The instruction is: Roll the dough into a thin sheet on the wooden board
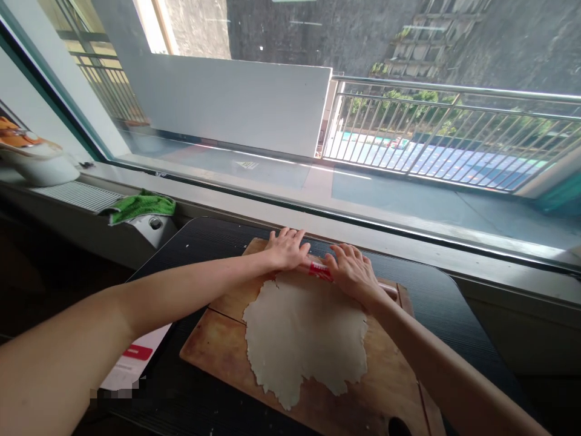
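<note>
A wooden rolling pin (320, 270) with a red label lies across the far edge of a thin, ragged-edged sheet of dough (306, 336). My left hand (288, 248) rests flat on the pin's left part, fingers spread and pointing away from me. On its right part lies my right hand (353, 269), also palm down with its fingers stretched over the pin. Between the hands the red label shows; the pin's right end sticks out past my right hand. Under the dough is a wooden board (218, 345), and the hands hide part of its far side.
The board sits on a black table (447, 318) against a window sill (281, 212). A paper or screen with a red block (138, 351) lies left, partly behind my left arm. Further left are a green cloth (143, 207) and a white pot (48, 163). Outside stands a metal railing (408, 130).
</note>
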The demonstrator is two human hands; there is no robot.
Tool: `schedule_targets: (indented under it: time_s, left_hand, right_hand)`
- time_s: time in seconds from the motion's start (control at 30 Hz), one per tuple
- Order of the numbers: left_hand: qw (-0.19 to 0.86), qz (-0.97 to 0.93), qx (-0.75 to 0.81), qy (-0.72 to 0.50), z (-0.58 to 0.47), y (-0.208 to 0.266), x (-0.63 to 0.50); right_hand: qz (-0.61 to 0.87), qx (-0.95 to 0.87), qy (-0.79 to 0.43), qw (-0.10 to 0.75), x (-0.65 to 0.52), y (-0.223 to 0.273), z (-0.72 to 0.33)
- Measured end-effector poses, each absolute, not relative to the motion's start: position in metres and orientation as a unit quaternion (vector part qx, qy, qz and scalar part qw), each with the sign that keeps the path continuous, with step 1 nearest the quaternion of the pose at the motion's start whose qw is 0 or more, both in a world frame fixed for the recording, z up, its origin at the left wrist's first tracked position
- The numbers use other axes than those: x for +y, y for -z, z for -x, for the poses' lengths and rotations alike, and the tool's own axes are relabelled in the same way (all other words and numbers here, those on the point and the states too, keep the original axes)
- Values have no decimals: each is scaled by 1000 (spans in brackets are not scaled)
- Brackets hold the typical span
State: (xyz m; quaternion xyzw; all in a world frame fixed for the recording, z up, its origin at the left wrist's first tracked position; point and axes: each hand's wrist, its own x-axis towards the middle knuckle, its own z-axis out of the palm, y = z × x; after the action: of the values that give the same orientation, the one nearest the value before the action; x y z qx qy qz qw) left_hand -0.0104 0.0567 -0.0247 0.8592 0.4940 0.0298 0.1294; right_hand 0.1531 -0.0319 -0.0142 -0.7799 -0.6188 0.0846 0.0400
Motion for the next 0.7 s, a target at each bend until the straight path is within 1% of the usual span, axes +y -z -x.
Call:
schedule_targets:
  time_s: [0.07,0.17,0.27,0.33,0.43,0.53,0.7]
  left_hand:
    - [122,-860,493,-44,11,25,56]
    - [92,-848,517,-77,-3,20,74]
    - [56,-835,536,-113,-16,14,91]
    - [60,-833,539,-108,-15,15,90]
    - [95,-847,518,-66,0,22,72]
    - [110,-861,493,-55,11,28,58]
    - [80,-837,535,-81,-10,19,83]
  right_hand:
    - [777,-622,-81,46,-29,15,-154]
    - [812,-571,-115,45,-1,14,-163]
    - [837,-533,-116,52,20,12,-170]
    - [838,-530,-115,54,15,11,-168]
    - [813,-567,-123,42,-14,12,-157]
    - [778,-621,-93,37,-35,14,-150]
    - [817,-567,-93,45,3,14,-165]
